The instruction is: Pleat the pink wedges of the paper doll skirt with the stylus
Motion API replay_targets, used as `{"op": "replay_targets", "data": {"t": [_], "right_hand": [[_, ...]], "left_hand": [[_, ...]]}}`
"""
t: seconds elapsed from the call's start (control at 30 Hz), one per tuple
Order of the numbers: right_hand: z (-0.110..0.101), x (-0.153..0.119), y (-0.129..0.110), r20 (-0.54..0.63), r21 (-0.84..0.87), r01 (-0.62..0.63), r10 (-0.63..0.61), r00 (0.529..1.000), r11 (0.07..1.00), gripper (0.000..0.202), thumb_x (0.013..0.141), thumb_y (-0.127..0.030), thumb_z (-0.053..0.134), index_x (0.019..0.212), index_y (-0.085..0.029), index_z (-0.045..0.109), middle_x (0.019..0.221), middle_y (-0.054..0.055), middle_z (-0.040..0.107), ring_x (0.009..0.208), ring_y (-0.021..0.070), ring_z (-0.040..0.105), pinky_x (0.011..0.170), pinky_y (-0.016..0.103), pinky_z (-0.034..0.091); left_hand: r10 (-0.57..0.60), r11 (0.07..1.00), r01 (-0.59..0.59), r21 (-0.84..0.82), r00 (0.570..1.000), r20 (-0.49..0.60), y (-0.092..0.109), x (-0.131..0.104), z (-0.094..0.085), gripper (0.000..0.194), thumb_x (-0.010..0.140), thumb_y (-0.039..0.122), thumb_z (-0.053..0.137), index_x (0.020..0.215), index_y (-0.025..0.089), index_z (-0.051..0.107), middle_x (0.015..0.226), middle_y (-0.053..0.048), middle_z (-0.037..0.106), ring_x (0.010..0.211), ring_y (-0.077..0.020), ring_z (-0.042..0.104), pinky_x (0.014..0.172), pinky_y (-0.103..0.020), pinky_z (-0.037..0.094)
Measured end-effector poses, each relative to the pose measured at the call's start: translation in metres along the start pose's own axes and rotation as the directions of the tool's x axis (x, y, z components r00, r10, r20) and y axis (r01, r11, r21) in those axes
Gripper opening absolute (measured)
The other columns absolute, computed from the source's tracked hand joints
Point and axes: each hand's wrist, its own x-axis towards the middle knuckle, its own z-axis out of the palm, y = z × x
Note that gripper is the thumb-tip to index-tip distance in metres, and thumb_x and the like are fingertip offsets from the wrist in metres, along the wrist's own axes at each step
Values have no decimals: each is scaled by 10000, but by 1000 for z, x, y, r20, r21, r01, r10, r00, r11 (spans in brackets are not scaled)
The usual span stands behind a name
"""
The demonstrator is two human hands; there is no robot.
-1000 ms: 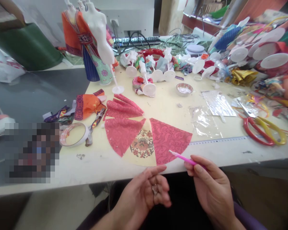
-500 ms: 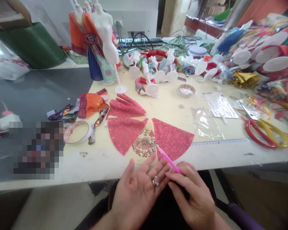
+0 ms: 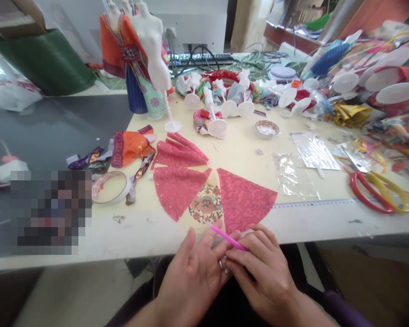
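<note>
My left hand lies palm up at the table's front edge, fingers stretched out, a ring on one finger. Pinched in my right hand is a slim pink pen-like stick; its far end points over the left fingers. My right fingertips meet the left hand near the ring. Just beyond the hands, a skirt-shaped piece lies on the table: a red patterned panel on the right, a cream floral panel in the middle, a red panel on the left. Above these is a folded red piece.
A roll of tape and an orange garment lie left. Right are scissors, a ruler, clear bags and a small bowl. Behind stand a white mannequin and a dressed one.
The pink stick has turned flatter and its end has shifted left, away from the red panel to above my left fingers. My right hand has moved slightly left against the left hand.
</note>
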Motion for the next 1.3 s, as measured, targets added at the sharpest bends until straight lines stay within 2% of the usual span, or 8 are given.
{"op": "replay_targets", "data": {"t": [0.23, 0.37, 0.47, 0.53, 0.6, 0.73, 0.93, 1.3], "right_hand": [[1, 1, -2, 86, 26, -51, 49, 995, 998, 142, 786, -57, 518, 754, -171, 596, 731, 21, 554, 728, 154, 490, 773, 375, 412], [3, 0, -3, 40, 31, -50, 48, 998, 998, 147, 776, -53, 519, 716, -173, 578, 719, 20, 550, 727, 154, 487, 771, 374, 417], [3, -1, -2, -35, -9, -24, 24, 999, 1000, 143, 763, -54, 543, 719, -181, 594, 698, 9, 551, 705, 148, 504, 840, 404, 405], [1, 0, -1, -85, -56, -8, 3, 996, 998, 146, 751, -48, 562, 731, -185, 609, 668, -1, 542, 663, 138, 498, 860, 412, 397], [0, 0, 0, -113, -99, 7, -18, 993, 995, 154, 748, -44, 566, 736, -189, 616, 646, -7, 532, 635, 131, 489, 861, 411, 399], [-1, 1, -1, -126, -132, 50, -67, 990, 990, 152, 754, -49, 559, 744, -189, 618, 648, -8, 543, 632, 127, 503, 869, 410, 406], [1, 1, -1, -142, -116, 70, -86, 986, 991, 147, 753, -46, 577, 783, -181, 628, 673, -3, 560, 650, 124, 510, 879, 423, 412], [-1, 7, -4, -152, -64, 57, -67, 986, 996, 166, 769, -54, 544, 768, -191, 638, 631, -12, 540, 609, 117, 501, 828, 406, 453]], "left_hand": [[5, 997, -2, 80, 1000, -29, -2, -3, 1, 561, 927, 503, 217, 1289, 141, 448, 1208, -116, 571, 1135, -215, 488, 997, -352, 286], [7, 997, -4, 80, 999, -41, -3, -1, 3, 528, 933, 475, 230, 1267, 141, 466, 1173, -127, 574, 1086, -219, 516, 969, -363, 327], [60, 993, -45, 112, 990, -131, -5, 0, 2, 444, 924, 446, 320, 1169, 151, 543, 1105, -115, 593, 1010, -206, 551, 923, -351, 373], [129, 964, -66, 258, 963, -236, -7, -2, -1, 329, 885, 391, 462, 1037, 137, 604, 981, -100, 620, 898, -190, 577, 831, -328, 428], [196, 882, -30, 470, 931, -309, -8, -4, -3, 229, 820, 330, 586, 899, 120, 630, 792, -61, 617, 710, -149, 570, 676, -275, 450], [256, 703, 63, 709, 907, -335, -8, -7, -5, 244, 761, 353, 654, 795, 113, 634, 533, 25, 504, 454, -72, 425, 466, -201, 340], [275, 679, 107, 726, 880, -387, -6, -4, -3, 260, 714, 369, 685, 719, 118, 619, 443, 62, 425, 373, -41, 310, 377, -180, 210], [264, 746, 84, 661, 874, -409, -6, -2, 0, 266, 694, 360, 699, 639, 137, 564, 430, 79, 377, 376, -31, 251, 372, -181, 154]]}}
